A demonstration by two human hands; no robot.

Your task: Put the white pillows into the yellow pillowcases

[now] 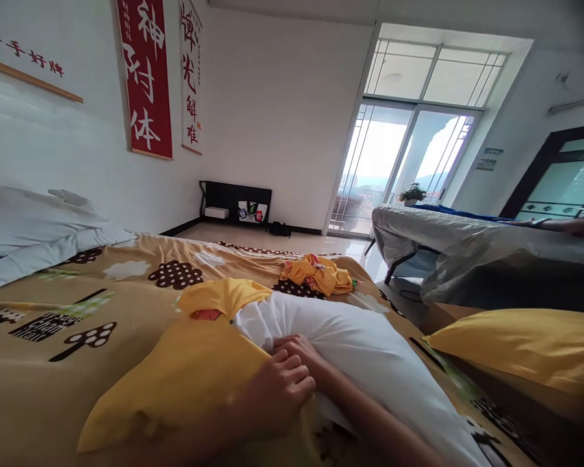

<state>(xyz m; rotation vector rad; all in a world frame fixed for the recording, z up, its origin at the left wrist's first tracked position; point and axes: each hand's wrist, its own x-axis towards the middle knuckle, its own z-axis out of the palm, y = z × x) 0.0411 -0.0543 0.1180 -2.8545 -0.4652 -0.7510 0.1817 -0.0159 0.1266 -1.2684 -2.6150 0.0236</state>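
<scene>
On the bed lies a plump white pillow (365, 344), its far-left end tucked into a yellow pillowcase (194, 363). The pillowcase spreads out to the left, with a small reddish print showing near its folded-back upper part. My left hand (285, 386) is closed on the edge of the pillowcase, at its opening. Just beyond it, my right hand (299, 350) is closed on the white pillow beside that edge; its fingertips are partly hidden. Farther back on the bed rests a crumpled yellow cloth (318, 274) with red and green print.
A brown patterned sheet (141, 337) covers the bed. White pillows (39, 224) lie at the left. A yellow pillow (520, 344) sits at the right by a cardboard box. Behind it, a person's arm (579, 227) reaches over a plastic-covered table (418, 227).
</scene>
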